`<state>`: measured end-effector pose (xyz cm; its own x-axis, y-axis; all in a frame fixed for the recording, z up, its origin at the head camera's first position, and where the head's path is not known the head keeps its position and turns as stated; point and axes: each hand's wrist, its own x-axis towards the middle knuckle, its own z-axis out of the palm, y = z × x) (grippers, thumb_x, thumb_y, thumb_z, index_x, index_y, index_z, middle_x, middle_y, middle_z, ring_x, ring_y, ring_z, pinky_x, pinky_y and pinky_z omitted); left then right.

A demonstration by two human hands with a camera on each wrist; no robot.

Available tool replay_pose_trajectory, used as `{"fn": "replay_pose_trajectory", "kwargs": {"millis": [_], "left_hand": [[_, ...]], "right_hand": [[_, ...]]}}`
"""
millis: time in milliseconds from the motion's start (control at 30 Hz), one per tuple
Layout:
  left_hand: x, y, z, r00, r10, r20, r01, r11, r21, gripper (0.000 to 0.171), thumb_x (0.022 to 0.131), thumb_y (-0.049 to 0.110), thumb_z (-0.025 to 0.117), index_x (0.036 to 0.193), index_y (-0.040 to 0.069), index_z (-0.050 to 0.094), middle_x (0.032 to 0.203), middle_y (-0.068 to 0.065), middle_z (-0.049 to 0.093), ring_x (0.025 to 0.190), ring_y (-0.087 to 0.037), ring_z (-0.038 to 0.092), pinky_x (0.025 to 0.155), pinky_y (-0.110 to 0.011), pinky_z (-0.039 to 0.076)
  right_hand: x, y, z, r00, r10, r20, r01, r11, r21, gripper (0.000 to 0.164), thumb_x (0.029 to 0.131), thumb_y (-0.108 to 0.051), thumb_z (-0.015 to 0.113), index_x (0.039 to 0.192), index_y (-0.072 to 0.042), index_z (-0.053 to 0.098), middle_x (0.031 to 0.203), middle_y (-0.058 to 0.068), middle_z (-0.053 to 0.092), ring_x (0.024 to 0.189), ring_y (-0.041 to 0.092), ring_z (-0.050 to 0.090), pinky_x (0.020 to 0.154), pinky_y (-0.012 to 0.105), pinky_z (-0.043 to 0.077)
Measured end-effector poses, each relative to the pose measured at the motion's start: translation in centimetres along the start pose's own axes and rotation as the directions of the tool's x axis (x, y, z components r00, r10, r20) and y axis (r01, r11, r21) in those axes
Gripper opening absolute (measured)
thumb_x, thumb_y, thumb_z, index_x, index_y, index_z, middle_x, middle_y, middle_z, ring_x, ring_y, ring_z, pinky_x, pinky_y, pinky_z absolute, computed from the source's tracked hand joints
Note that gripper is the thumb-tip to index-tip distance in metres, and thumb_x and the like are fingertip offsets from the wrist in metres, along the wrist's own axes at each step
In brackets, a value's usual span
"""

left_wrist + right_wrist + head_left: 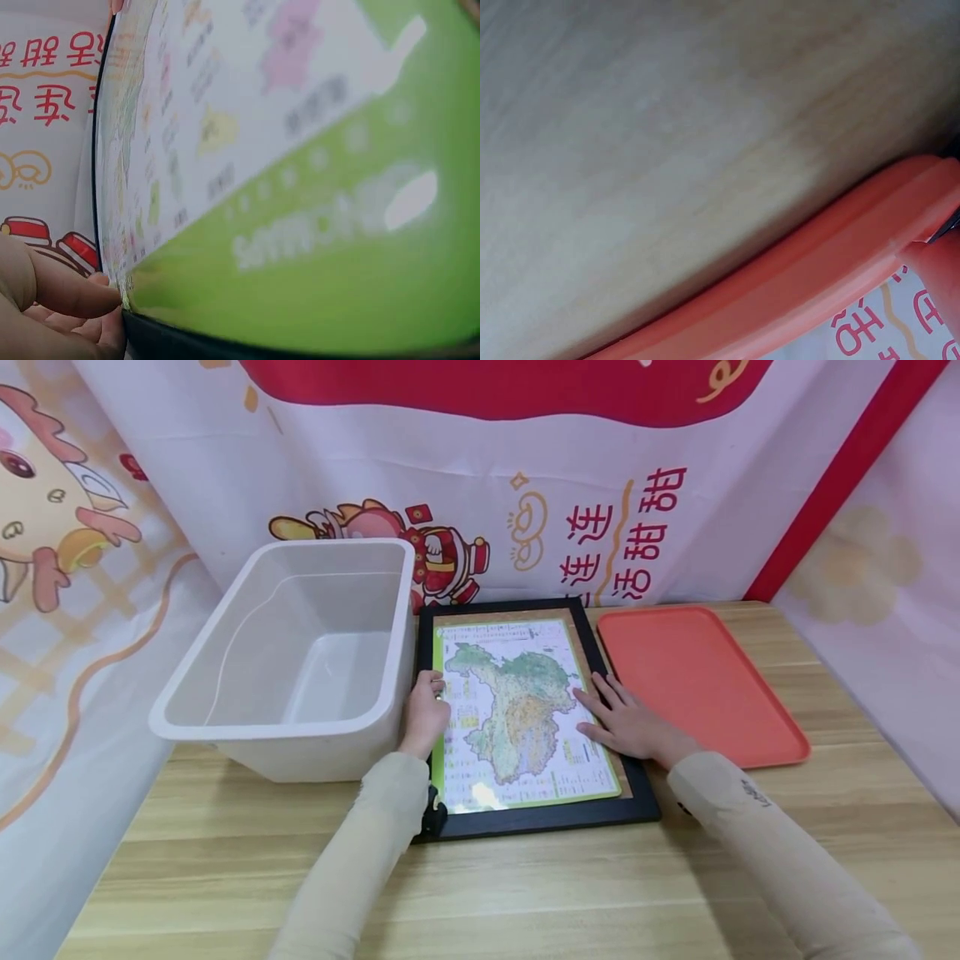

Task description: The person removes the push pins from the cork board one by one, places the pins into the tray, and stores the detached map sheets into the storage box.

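Green edging is where we are finding the left hand (426,714), whose thumb and fingers are pinching the left border of the map (517,718). The right hand (626,722) is lying across the opposite side with its fingers spread, and we are seeing the fingertips resting on the sheet and the palm reaching over the frame. Pale sleeves (378,827) are covering both forearms. We are looking at a printed sheet that is lying over a brown backing (577,647) inside a black frame (540,817), all of it resting flat on the wood-grained counter (525,893). A patch of glare is whitening its near edge (the lettering there is staying too small for us to read). Farther out, a white tub (277,729) is standing just beside the frame on the left, and a red tray (697,685) is lying just beside it on the right; in the right wrist view we are seeing the tray's rim at close range. Behind everything, a white cloth (465,460) is hanging, showing red lettering and cartoon figures.
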<state>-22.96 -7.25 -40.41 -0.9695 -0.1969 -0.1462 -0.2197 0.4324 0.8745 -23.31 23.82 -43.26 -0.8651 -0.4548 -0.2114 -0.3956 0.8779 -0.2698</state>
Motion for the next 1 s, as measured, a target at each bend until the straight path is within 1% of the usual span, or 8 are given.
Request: {"fn": "replay_pose_trajectory", "kwargs": {"millis": [100, 167, 333, 467, 533, 733, 900, 1000], "left_hand": [[0.3, -0.2, -0.1, 1.0, -0.007, 0.006, 0.007, 1.0, -0.023, 0.058, 0.083, -0.017, 0.033, 0.138, 0.002, 0.04, 0.137, -0.017, 0.052, 0.132, -0.029, 0.046, 0.109, -0.04, 0.041], [0.5, -0.3, 0.0, 1.0, -0.012, 0.006, 0.013, 1.0, -0.025, 0.058, 0.084, -0.017, 0.034, 0.138, 0.003, 0.039, 0.135, -0.017, 0.052, 0.13, -0.029, 0.047, 0.105, -0.039, 0.043], [1.0, -0.3, 0.5, 1.0, -0.004, -0.013, 0.004, 0.998, 0.056, 0.055, 0.085, -0.014, 0.039, 0.136, 0.005, 0.041, 0.132, -0.014, 0.055, 0.124, -0.028, 0.051, 0.095, -0.036, 0.046], [1.2, -0.2, 0.7, 1.0, 0.006, -0.025, -0.004, 0.996, 0.089, 0.052, 0.084, -0.014, 0.041, 0.133, 0.004, 0.042, 0.129, -0.015, 0.056, 0.119, -0.028, 0.053, 0.099, -0.038, 0.046], [1.2, -0.1, 0.7, 1.0, 0.011, -0.022, -0.008, 0.995, 0.102, 0.052, 0.083, -0.014, 0.041, 0.132, 0.003, 0.042, 0.127, -0.015, 0.055, 0.116, -0.029, 0.053, 0.098, -0.039, 0.046], [1.1, 0.0, 0.7, 0.999, 0.041, -0.02, -0.036, 0.981, 0.193, 0.053, 0.08, -0.014, 0.046, 0.131, 0.0, 0.042, 0.127, -0.019, 0.048, 0.113, -0.031, 0.051, 0.099, -0.038, 0.045], [1.2, 0.0, 0.8, 1.0, 0.029, 0.001, -0.028, 0.971, 0.237, 0.05, 0.081, -0.01, 0.05, 0.13, 0.001, 0.041, 0.128, -0.019, 0.043, 0.112, -0.032, 0.049, 0.1, -0.039, 0.045], [1.3, -0.1, 0.8, 0.999, 0.029, 0.016, -0.033, 0.96, 0.278, 0.048, 0.083, -0.006, 0.053, 0.129, 0.002, 0.039, 0.127, -0.019, 0.042, 0.111, -0.031, 0.048, 0.1, -0.039, 0.044]], "right_hand": [[0.0, -0.1, 0.0, 1.0, -0.01, -0.009, 0.01, 1.0, 0.004, 0.069, 0.097, -0.056, 0.036, 0.154, -0.026, 0.013, 0.162, 0.017, -0.004, 0.147, 0.042, -0.005, 0.114, 0.066, 0.011], [0.0, -0.1, 0.0, 1.0, -0.013, -0.011, 0.013, 1.0, 0.01, 0.069, 0.097, -0.055, 0.037, 0.154, -0.026, 0.013, 0.162, 0.017, -0.004, 0.147, 0.042, -0.005, 0.115, 0.066, 0.011], [0.0, -0.1, -0.1, 1.0, -0.01, -0.002, 0.01, 1.0, 0.015, 0.069, 0.097, -0.056, 0.037, 0.154, -0.026, 0.013, 0.162, 0.016, -0.005, 0.147, 0.042, -0.006, 0.114, 0.067, 0.011], [0.0, 0.0, -0.1, 1.0, -0.002, 0.009, 0.002, 1.0, 0.016, 0.069, 0.097, -0.057, 0.036, 0.155, -0.027, 0.011, 0.162, 0.015, -0.007, 0.148, 0.041, -0.007, 0.114, 0.067, 0.01], [0.0, 0.0, -0.1, 1.0, -0.001, 0.008, 0.001, 1.0, 0.014, 0.069, 0.097, -0.056, 0.037, 0.155, -0.027, 0.01, 0.162, 0.015, -0.007, 0.148, 0.041, -0.007, 0.114, 0.067, 0.01], [0.0, 0.0, 0.0, 1.0, 0.005, 0.01, -0.005, 1.0, 0.012, 0.069, 0.097, -0.057, 0.036, 0.155, -0.028, 0.01, 0.162, 0.015, -0.007, 0.148, 0.041, -0.007, 0.115, 0.067, 0.01], [0.0, 0.0, 0.1, 1.0, 0.008, 0.005, -0.008, 1.0, 0.012, 0.07, 0.097, -0.058, 0.035, 0.154, -0.028, 0.01, 0.162, 0.015, -0.007, 0.148, 0.041, -0.007, 0.114, 0.067, 0.01], [0.1, 0.0, 0.2, 1.0, 0.001, -0.007, 0.0, 1.0, 0.017, 0.07, 0.097, -0.057, 0.036, 0.155, -0.027, 0.011, 0.162, 0.016, -0.006, 0.147, 0.042, -0.006, 0.115, 0.067, 0.009]]}}
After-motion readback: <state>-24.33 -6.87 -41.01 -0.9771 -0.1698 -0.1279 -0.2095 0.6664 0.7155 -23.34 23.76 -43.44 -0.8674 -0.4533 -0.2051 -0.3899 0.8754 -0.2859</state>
